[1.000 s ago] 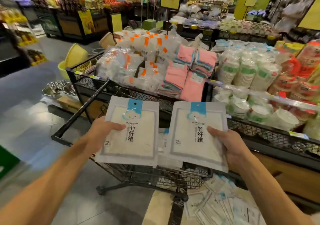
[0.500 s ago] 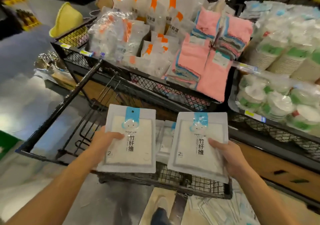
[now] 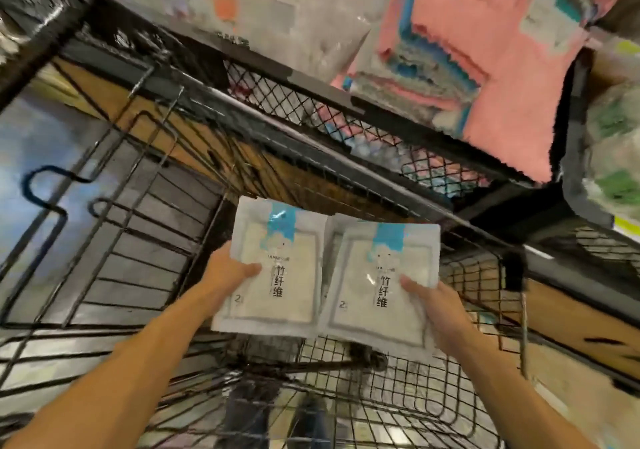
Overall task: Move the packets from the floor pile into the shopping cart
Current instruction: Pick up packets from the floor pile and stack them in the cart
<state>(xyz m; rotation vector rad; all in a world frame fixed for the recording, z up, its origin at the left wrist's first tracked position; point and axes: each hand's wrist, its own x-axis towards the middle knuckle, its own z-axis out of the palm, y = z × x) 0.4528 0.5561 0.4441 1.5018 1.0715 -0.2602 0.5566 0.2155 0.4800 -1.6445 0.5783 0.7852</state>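
Observation:
Two flat white packets with blue tops and black characters are held side by side, low inside the black wire shopping cart point(image 3: 398, 389). My left hand point(image 3: 225, 275) grips the left packet point(image 3: 277, 268) at its left edge, thumb on its face. My right hand point(image 3: 436, 303) grips the right packet point(image 3: 377, 282) at its right edge, thumb on top. The inner edges of the two packets touch or overlap slightly. The floor pile is out of view.
The cart's folded child-seat flap point(image 3: 114, 240) lies at the left. Directly beyond the cart stands a black mesh display bin point(image 3: 311, 102) stacked with pink cloths point(image 3: 485, 50) and clear-wrapped goods point(image 3: 294, 15). Grey shiny floor point(image 3: 31, 143) shows at left.
Both hands have lowered the packets into the cart basket and brought them closer together. The view has tilted down and moved closer to the cart.

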